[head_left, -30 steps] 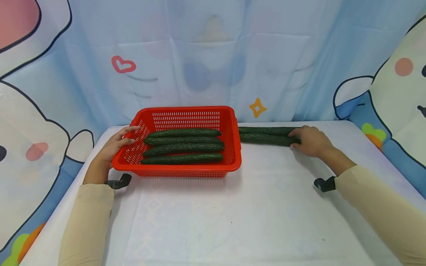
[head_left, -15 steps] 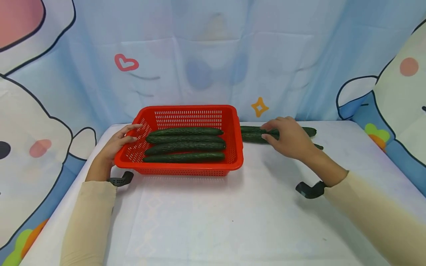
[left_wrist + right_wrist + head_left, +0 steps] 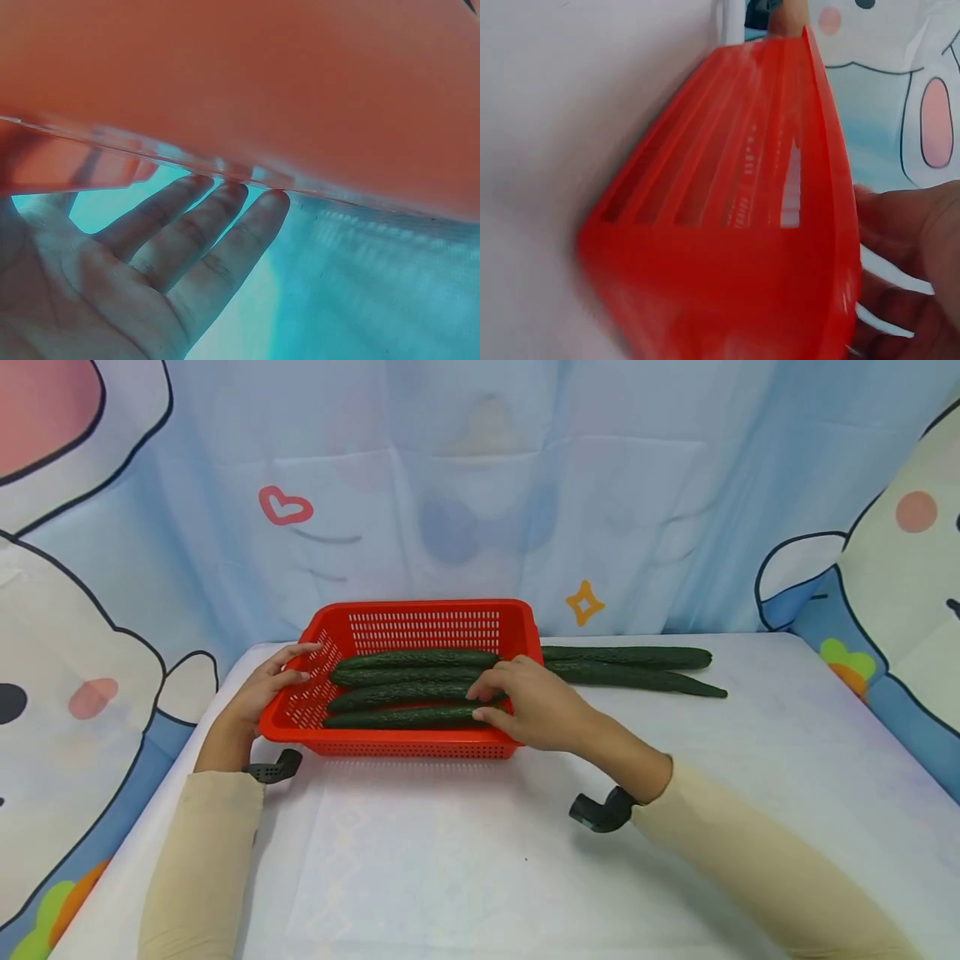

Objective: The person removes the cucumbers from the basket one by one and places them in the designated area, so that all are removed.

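A red plastic basket point(image 3: 420, 739) with slotted sides stands toward the back of the table, with several dark green cucumbers point(image 3: 416, 695) lying side by side in it. At its left end, my left hand point(image 3: 251, 693) holds the rim, two fingertips over the edge; the left wrist view shows three more fingers point(image 3: 225, 259) straight against the red plastic from below. My right hand point(image 3: 543, 706) is over the basket's right end, thumb and fingers bent loosely apart above the cucumber ends, nothing seen between them. In the right wrist view, part of that hand is hidden behind the rim.
Right of the basket, two more cucumbers point(image 3: 637, 668) lie on the white tablecloth point(image 3: 450, 860), their left ends hidden by the basket and my right hand. A blue printed curtain point(image 3: 480, 485) hangs just behind the table.
My right hand has left the two cucumbers on the right and moved left, ending over the basket's right end. My left hand stays at the basket's left rim; the cucumbers keep their places.
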The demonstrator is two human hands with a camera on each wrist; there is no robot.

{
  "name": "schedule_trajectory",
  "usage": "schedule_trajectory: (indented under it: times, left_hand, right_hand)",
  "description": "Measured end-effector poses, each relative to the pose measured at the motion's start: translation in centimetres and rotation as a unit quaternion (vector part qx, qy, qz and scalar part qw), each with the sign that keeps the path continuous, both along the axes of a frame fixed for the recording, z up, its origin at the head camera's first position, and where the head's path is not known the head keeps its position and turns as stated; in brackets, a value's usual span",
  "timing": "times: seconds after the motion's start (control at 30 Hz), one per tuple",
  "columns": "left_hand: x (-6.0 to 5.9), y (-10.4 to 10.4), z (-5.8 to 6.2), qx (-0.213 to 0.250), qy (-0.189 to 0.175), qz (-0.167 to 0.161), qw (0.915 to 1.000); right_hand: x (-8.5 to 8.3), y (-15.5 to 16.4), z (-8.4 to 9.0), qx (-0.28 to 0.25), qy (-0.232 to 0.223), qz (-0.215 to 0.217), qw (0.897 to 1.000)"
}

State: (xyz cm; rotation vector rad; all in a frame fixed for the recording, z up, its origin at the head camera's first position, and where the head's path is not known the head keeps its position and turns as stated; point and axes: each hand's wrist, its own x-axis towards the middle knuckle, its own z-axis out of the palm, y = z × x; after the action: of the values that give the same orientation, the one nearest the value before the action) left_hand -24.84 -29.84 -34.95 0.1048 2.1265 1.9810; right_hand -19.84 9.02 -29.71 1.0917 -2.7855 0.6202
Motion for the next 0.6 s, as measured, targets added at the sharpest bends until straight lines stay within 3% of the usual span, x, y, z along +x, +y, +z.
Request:
schedule_trajectory:
  times: [0.13,0.27,0.4,0.6]
  left_hand:
    - [0.0,-0.1,-0.1,0.007,0.006,-0.005,0.9999]
    - [-0.1,-0.2,-0.3,0.0,0.006,-0.007,1.0]
    - [-0.2,-0.2,-0.3,-0.007,0.004,-0.005,1.0]
    - [-0.1,-0.1,-0.2,-0.004,0.006,0.001,1.0]
  right_hand:
    - [-0.9,-2.3,-0.5,0.02,-0.071,0.01,0.997]
    - [-2.0,-4.0,-1.1,0.04,-0.132,-0.014,0.99]
    - [-3.0,-5.1,-1.5,0.066,-0.15,-0.029,0.986]
    - [-4.2,-5.4,-2.1,0.105,-0.142,-0.035,0.984]
